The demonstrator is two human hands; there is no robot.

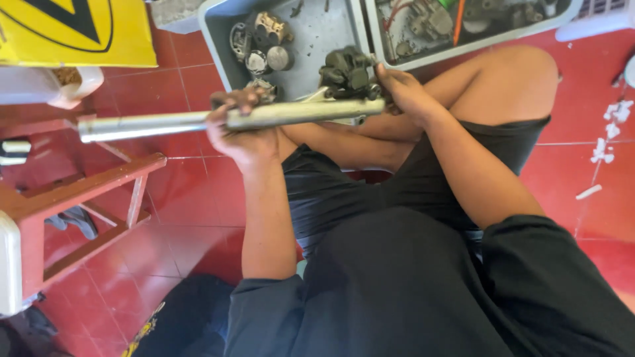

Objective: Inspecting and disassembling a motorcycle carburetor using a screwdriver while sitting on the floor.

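Red glazed floor tiles (198, 198) spread under a seated person in dark clothes, legs crossed; nearest the camera come the black sleeves and lap, then the two forearms reaching forward. The left hand (241, 129) is closed in a full fist around a long silvery metal tube (165, 122), gripping it near its middle; the tube lies almost level, its long axis running left to right across the view, its bare end jutting out to the left over a red wooden stool (86, 192). The right hand (403, 92) sits at the tube's right end, fingers curled against a dark greasy metal assembly (347, 73) mounted there; whether it grips or merely steadies the part cannot be told. So the left hand carries the tube while the right hand is the nearer one to the assembly. Beyond the hands, a grey tray (317, 33) holds round metal parts; a second tray (463, 26) of oily pieces lies further right; a yellow sign (73, 30) rests top left.
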